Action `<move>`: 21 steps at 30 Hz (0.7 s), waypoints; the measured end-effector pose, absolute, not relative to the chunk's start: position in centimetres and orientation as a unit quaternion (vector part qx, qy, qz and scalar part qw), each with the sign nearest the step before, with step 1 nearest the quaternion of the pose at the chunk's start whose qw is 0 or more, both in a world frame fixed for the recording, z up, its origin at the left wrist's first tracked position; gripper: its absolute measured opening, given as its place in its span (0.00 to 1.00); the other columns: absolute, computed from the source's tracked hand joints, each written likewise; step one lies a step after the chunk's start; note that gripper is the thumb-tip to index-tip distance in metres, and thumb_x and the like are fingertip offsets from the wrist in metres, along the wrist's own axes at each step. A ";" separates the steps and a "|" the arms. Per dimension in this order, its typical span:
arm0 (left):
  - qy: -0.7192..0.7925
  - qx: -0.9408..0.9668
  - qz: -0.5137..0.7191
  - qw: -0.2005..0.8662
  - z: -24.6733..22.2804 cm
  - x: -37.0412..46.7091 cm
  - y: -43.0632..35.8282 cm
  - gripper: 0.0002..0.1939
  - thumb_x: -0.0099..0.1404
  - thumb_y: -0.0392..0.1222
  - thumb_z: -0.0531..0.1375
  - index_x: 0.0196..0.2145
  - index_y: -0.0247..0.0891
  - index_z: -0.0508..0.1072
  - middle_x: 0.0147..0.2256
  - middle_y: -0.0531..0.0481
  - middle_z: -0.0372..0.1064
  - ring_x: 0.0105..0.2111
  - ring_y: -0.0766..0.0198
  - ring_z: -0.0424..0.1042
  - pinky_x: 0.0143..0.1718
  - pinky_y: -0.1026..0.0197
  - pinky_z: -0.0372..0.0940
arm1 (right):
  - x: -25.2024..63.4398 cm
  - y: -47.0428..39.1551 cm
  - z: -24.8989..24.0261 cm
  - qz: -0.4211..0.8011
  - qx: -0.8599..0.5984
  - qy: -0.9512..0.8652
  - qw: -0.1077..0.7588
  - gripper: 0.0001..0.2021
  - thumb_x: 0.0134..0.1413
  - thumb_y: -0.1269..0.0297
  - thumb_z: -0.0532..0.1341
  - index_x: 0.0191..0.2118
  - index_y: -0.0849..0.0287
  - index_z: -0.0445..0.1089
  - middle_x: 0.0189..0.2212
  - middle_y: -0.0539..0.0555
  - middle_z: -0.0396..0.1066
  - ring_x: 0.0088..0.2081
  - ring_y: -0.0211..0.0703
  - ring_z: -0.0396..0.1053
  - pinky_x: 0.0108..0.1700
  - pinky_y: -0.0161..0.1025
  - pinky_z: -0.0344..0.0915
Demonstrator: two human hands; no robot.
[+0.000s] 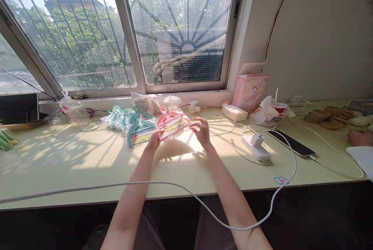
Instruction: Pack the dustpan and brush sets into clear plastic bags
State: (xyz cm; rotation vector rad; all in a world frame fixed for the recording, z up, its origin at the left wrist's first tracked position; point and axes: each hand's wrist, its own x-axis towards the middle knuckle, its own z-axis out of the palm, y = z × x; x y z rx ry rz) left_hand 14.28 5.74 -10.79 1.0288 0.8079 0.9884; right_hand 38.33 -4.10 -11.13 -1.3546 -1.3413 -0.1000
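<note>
A pink mini dustpan-and-brush set (172,121) in clear plastic wrap is held up just above the table. My left hand (155,140) grips its lower left corner, thumb on the front. At its right edge, my right hand (201,130) has its fingers curled, with thumb and fingertips pinching the clear wrap. Beside my left hand leans a green dustpan-and-brush set (141,130) in the same kind of wrap with a printed label. Several more green wrapped sets (116,117) lie overlapping to the left of it.
A white power strip (256,149) and a phone (291,143) on a cable lie to the right. A long white cable (186,191) crosses over my forearms. Behind stand a pink box (250,91) and a plastic-wrapped cup (171,103). Another person's hand (360,137) rests at the far right.
</note>
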 end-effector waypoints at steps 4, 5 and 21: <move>0.324 0.549 0.326 0.699 -10.8 14.5 4.8 0.12 0.59 0.42 0.69 0.40 0.34 0.79 0.29 0.43 0.77 0.23 0.60 0.76 0.22 0.63 0.66 | 39.3 -3.7 -11.1 0.019 -0.555 -0.508 0.658 0.05 0.55 0.59 0.72 0.30 0.51 0.82 0.47 0.57 0.79 0.54 0.58 0.71 0.61 0.58 0.64; 0.305 0.576 0.300 0.697 -10.8 14.7 4.5 0.13 0.60 0.43 0.69 0.41 0.35 0.79 0.30 0.42 0.79 0.23 0.60 0.76 0.22 0.63 0.65 | 39.6 -3.6 -11.2 0.030 -0.548 -0.492 0.676 0.06 0.55 0.57 0.72 0.30 0.51 0.81 0.47 0.57 0.78 0.54 0.58 0.71 0.61 0.58 0.64; 0.231 0.688 0.236 0.646 -10.9 17.4 2.4 0.19 0.65 0.54 0.67 0.33 0.31 0.76 0.31 0.38 0.80 0.20 0.67 0.72 0.19 0.65 0.49 | 39.6 -3.9 -12.4 -0.112 -0.535 -0.462 0.699 0.14 0.67 0.57 0.57 0.43 0.50 0.81 0.57 0.60 0.70 0.61 0.55 0.69 0.63 0.56 0.68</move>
